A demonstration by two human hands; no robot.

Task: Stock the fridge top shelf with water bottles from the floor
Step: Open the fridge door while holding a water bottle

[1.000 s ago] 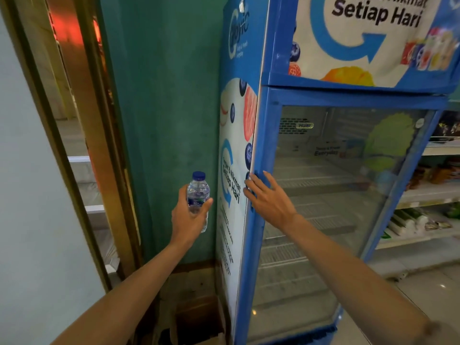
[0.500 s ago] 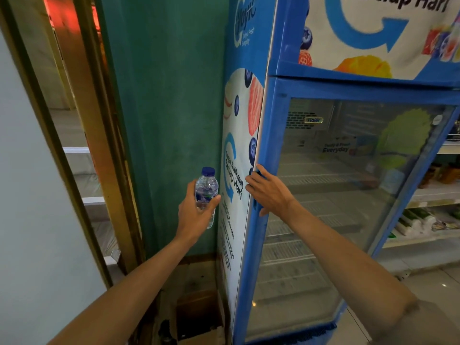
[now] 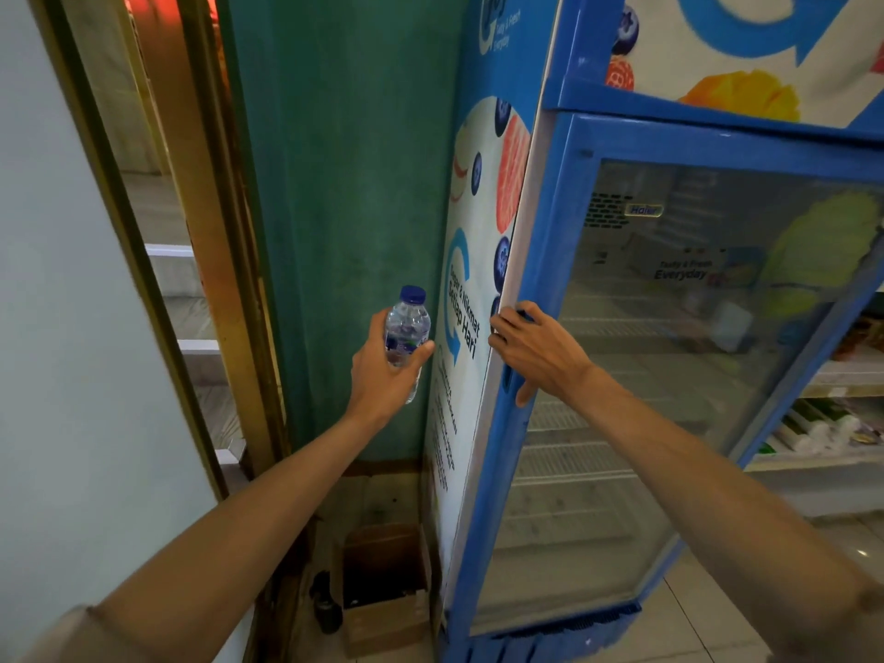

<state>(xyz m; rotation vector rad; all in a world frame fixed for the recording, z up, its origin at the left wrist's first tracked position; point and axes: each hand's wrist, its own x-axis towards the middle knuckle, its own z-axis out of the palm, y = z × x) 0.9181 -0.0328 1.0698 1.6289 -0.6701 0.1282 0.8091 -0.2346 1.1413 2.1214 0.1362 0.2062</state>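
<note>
Water, in a small clear plastic bottle with a blue cap, is held upright in the left hand, fingers and thumb wrapped round its lower body. Just right of that grip, the right hand curls its fingers round the left edge of the blue-framed glass fridge door. Door-opening looks like the step in hand. Next, swing the door wide, then lift the bottle up to the top wire shelf.
</note>
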